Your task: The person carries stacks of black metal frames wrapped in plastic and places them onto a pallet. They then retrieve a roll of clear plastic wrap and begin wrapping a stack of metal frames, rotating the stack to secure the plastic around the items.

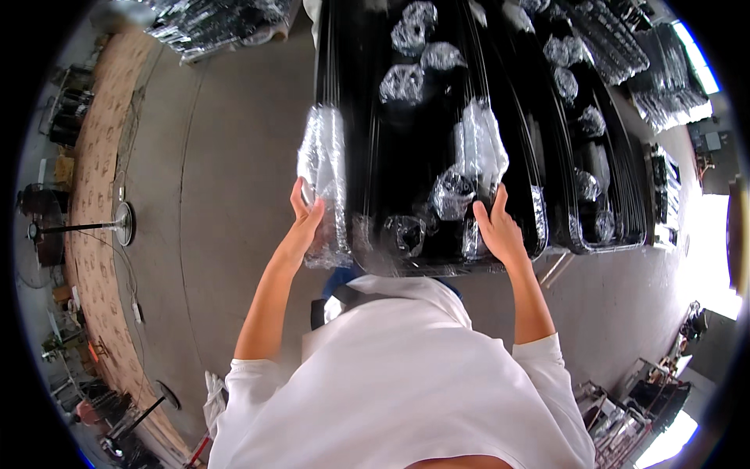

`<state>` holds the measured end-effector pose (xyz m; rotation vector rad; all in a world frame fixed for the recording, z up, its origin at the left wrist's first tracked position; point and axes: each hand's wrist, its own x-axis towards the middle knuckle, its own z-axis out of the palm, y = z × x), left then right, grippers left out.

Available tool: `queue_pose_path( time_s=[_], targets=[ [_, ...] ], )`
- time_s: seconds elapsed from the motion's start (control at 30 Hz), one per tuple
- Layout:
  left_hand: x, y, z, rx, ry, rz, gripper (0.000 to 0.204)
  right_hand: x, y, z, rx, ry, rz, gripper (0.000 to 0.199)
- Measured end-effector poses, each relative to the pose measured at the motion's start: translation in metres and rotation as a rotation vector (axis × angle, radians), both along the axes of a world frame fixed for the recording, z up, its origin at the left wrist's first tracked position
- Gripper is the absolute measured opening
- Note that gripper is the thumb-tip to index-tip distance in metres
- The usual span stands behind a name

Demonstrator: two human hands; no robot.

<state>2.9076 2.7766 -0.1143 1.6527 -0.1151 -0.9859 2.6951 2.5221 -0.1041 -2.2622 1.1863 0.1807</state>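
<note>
In front of me lies a glossy black panel (402, 156) with rounded corners, and clear plastic film (324, 148) wraps its left side. My left hand (303, 223) is closed on that wrapped side edge, thumb on top and the other fingers partly hidden. On the opposite side, my right hand (500, 228) grips the panel near a second film-wrapped strip (478, 144), its thumb pointing forward. Several lumps bundled in clear film (451, 195) sit on the black surface between my hands. What lies under the panel is hidden.
To the right stands another stack of black panels (578, 156) with film-wrapped lumps. More wrapped stacks (219, 27) are at the far left and far right. A standing fan (123, 223) and cables are on the left floor, beside a long brown board (98, 156). Metal racks (625, 406) stand lower right.
</note>
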Motion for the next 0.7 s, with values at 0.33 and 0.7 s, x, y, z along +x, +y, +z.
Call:
queue_pose_path(
  time_s=[0.33,0.7],
  targets=[
    [0.0,0.012,-0.09,-0.052,0.022,0.034,0.081,-0.001,0.012,-0.006,-0.417,-0.26,-0.008,0.057],
    [-0.009,0.018,-0.065,-0.054,0.076,-0.024,0.096,0.171,0.153,0.064,-0.318,-0.585,0.666,0.024]
  ],
)
